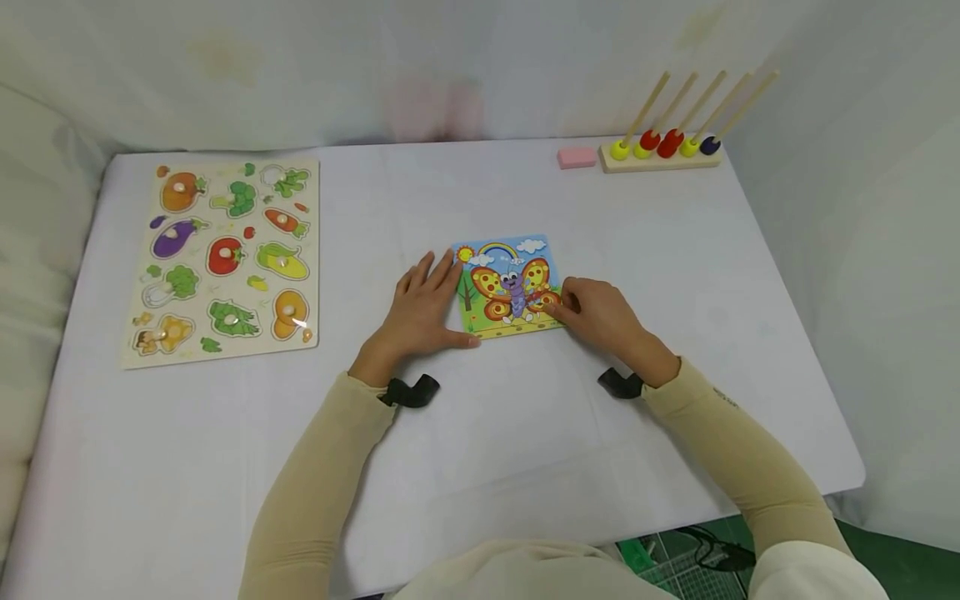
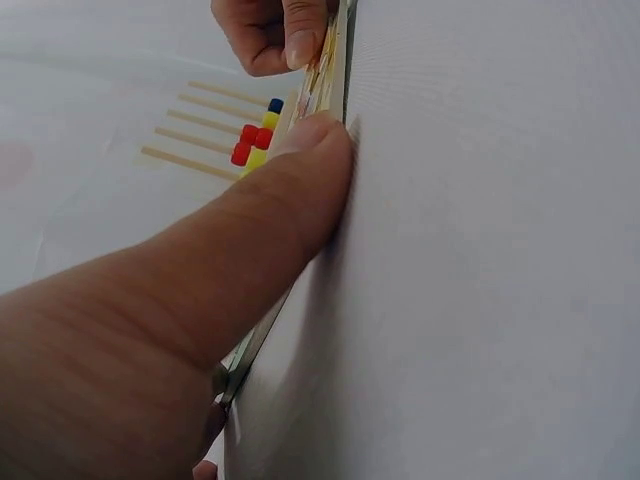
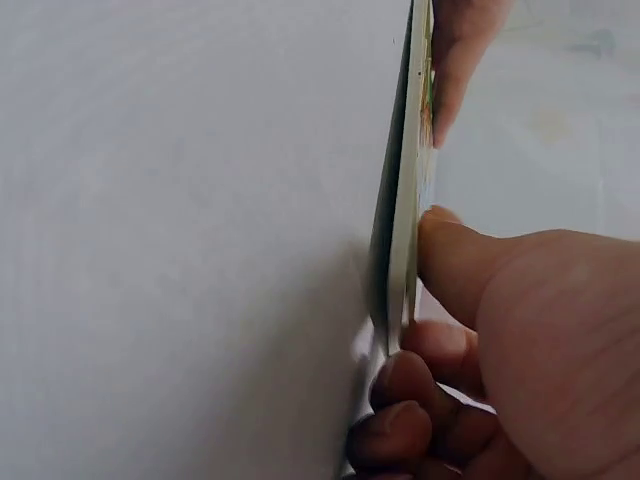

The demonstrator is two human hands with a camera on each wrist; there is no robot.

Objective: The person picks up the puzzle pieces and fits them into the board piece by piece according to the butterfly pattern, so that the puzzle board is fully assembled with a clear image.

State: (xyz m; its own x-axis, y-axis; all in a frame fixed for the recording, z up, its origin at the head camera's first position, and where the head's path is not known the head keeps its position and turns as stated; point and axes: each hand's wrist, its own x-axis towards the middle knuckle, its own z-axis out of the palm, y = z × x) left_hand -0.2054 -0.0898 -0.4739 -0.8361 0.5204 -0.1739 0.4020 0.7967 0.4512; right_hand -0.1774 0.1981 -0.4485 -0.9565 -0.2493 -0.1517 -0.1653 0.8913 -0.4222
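A butterfly picture puzzle [image 1: 498, 258], a thin square board with a rainbow and sun, lies between both hands at mid-table. Along its left edge rests my left hand [image 1: 420, 312], fingers spread, with the thumb by the bottom left corner. My right hand [image 1: 600, 315] pinches the puzzle's right side, thumb on the picture and the other fingers curled at the edge. In the right wrist view, a dark gap shows beneath the board's edge [image 3: 404, 200]. The left thumb [image 2: 290, 190] lies against the board's edge in the left wrist view.
A large vegetable peg puzzle [image 1: 255, 221] lies at the left of the white table [image 1: 525, 450]. At the back right stand a wooden bead abacus [image 1: 660, 162] with several rods and a small pink block [image 1: 576, 157].
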